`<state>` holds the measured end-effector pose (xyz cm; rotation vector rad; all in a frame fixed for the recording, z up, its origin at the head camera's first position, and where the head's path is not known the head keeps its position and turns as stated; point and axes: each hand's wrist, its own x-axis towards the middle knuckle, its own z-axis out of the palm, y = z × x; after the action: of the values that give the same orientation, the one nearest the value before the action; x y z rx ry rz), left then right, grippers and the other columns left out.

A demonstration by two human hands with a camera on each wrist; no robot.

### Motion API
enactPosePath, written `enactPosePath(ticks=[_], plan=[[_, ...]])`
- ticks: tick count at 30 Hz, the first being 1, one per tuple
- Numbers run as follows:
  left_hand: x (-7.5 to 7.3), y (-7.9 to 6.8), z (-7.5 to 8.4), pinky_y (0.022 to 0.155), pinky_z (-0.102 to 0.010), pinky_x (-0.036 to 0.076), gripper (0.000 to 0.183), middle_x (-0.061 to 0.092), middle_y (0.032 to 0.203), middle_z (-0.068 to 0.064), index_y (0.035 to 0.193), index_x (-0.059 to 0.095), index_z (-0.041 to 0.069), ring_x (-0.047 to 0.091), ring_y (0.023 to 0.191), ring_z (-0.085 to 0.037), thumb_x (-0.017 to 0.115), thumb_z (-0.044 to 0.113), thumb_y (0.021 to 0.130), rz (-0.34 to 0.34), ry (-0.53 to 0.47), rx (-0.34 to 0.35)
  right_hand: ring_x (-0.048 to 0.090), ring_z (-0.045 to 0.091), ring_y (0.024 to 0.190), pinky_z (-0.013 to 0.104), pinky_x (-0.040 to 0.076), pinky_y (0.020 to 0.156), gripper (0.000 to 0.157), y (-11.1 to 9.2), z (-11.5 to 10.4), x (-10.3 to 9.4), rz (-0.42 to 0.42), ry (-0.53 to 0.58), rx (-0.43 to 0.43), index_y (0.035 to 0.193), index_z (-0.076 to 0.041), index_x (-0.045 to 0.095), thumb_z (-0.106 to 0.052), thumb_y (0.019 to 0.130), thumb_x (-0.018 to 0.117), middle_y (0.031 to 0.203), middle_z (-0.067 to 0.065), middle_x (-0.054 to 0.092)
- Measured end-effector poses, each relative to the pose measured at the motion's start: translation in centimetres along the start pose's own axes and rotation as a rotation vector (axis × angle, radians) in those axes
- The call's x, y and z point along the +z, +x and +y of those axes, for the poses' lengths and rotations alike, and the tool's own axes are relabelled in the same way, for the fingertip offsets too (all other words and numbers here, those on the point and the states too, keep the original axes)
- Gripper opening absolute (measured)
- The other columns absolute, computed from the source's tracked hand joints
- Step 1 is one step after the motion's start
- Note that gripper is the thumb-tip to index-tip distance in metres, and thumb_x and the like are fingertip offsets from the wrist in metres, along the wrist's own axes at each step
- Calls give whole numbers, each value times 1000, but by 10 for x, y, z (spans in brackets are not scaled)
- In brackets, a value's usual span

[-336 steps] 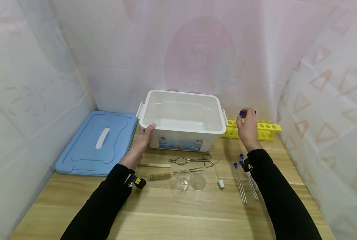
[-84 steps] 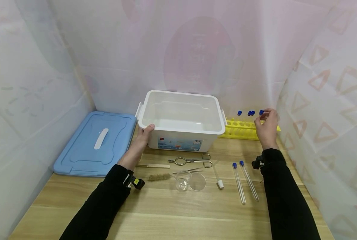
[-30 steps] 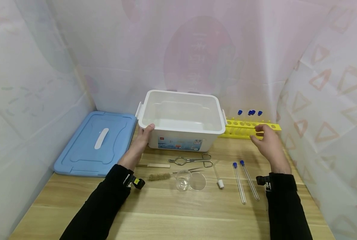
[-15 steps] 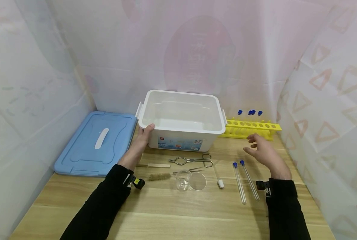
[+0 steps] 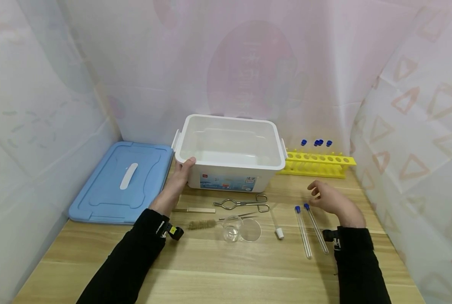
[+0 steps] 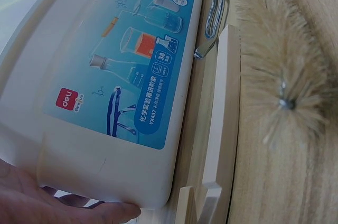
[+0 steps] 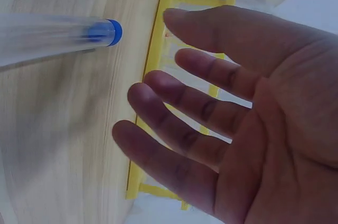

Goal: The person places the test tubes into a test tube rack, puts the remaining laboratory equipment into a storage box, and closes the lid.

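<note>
My left hand grips the left front corner of a white plastic storage box, thumb at its rim. The left wrist view shows fingers against the box's end wall. My right hand holds nothing, its fingers loosely bent and spread. It hovers just beyond the blue-capped ends of two test tubes lying on the table. Behind it stands a yellow test tube rack, with several blue-stoppered test tubes upright in it.
A blue lid lies left of the box. In front are crucible tongs, a wooden strip, a bristle brush, clear round glassware and a thin rod with a white stopper. Patterned curtains enclose the table.
My right hand has set test tubes in the rack, let go of the last one, and drawn back toward the two on the table. The left hand stays on the box.
</note>
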<state>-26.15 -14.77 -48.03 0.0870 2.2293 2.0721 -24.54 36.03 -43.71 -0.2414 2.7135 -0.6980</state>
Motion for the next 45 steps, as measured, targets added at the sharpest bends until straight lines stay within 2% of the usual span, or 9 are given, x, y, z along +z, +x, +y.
enactPosePath(ticks=[8, 15, 24, 26, 33, 40, 45], plan=[[0, -1, 0, 146, -79, 10, 94, 8, 194, -15, 187, -6, 36, 13, 182, -44, 46, 66, 115, 5, -1, 3, 67, 34, 101, 45, 60, 86, 43, 1, -4, 5, -95, -6, 55, 144, 15, 57, -5, 110, 76, 124, 32, 69], [1, -1, 0, 146, -79, 7, 95, 6, 195, -14, 187, -7, 37, 10, 183, -43, 46, 67, 114, 4, -7, 4, 50, 22, 80, 37, 47, 72, 34, -2, -5, 12, -110, 68, 94, 131, 12, 56, 8, 104, 76, 96, 11, 52], [0, -1, 1, 147, -78, 6, 96, 4, 195, -14, 187, -7, 37, 8, 184, -41, 47, 67, 114, 8, -10, 2, 55, 22, 79, 33, 50, 70, 30, 2, -7, 20, -97, -8, 148, 128, 7, 60, 7, 102, 76, 95, 10, 56], [0, -1, 1, 147, -78, 6, 96, 4, 195, -13, 187, -7, 37, 7, 184, -41, 47, 67, 114, 7, -13, 0, 56, 23, 80, 33, 50, 70, 30, 3, -7, 20, -88, -17, 152, 128, 7, 60, 8, 101, 75, 95, 11, 57], [0, 1, -2, 145, -80, 12, 98, 2, 195, -15, 187, -8, 33, 9, 182, -44, 45, 68, 113, 2, -5, -15, 59, 28, 89, 38, 52, 76, 28, 10, -3, 18, -7, -79, 78, 128, 8, 63, 9, 102, 74, 100, 17, 64], [0, 2, -2, 145, -81, 10, 98, 0, 196, -14, 188, -11, 34, 6, 183, -44, 43, 68, 113, -4, 9, -22, 61, 29, 87, 42, 54, 79, 22, 17, 14, 17, 93, -97, -55, 123, 6, 65, 6, 104, 76, 100, 19, 69], [-1, 1, -2, 145, -81, 9, 98, -1, 196, -13, 187, -11, 35, 5, 184, -43, 44, 69, 113, -5, 9, -24, 63, 33, 93, 50, 55, 86, 24, 10, 0, 12, 161, -86, -25, 126, 9, 66, 8, 104, 74, 107, 24, 70]])
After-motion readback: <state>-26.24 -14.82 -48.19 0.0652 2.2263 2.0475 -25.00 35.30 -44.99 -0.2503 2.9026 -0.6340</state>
